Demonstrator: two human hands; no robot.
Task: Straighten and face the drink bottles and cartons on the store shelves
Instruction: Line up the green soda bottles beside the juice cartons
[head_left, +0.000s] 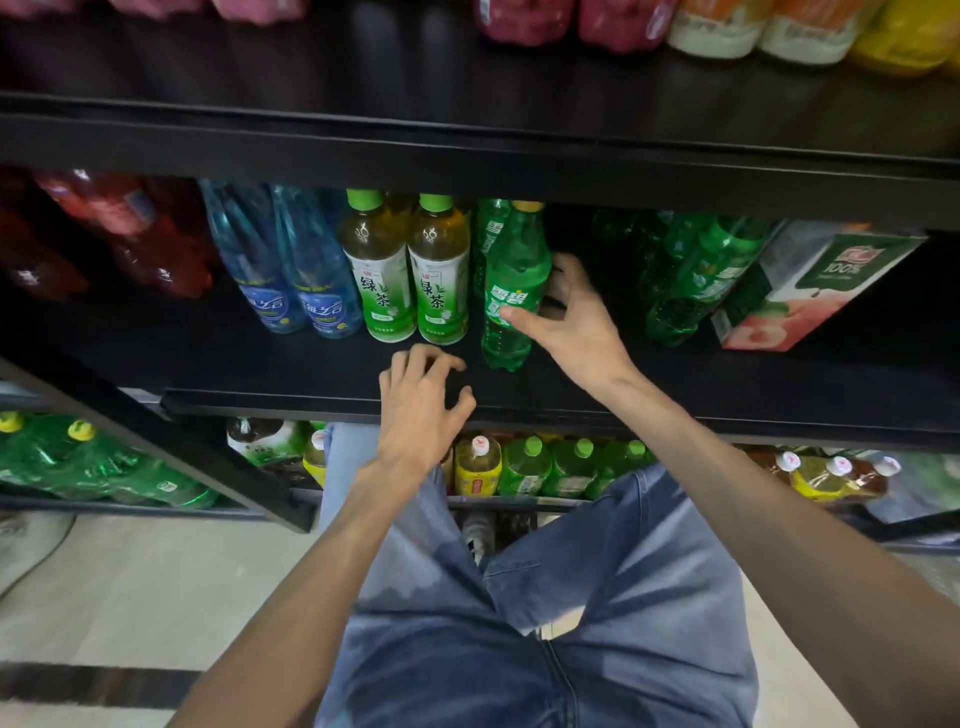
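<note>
A green soda bottle (511, 291) stands upright on the middle black shelf (311, 374), label facing me. My right hand (571, 317) grips its lower half, thumb across the label and fingers curled behind it. My left hand (423, 402) hovers just in front of the shelf edge with fingers loosely curled and nothing in it. Left of the soda stand two green tea bottles (410, 275) and two blue water bottles (291, 275). More green soda bottles (691, 280) and a peach juice carton (800, 291) stand to the right.
Red drink bottles (104, 234) fill the shelf's left end. The shelf above holds pink, orange and yellow bottles (727, 26). Below are yellow and green bottles (524, 467) and large green bottles (78, 462). My legs in jeans stand close to the rack.
</note>
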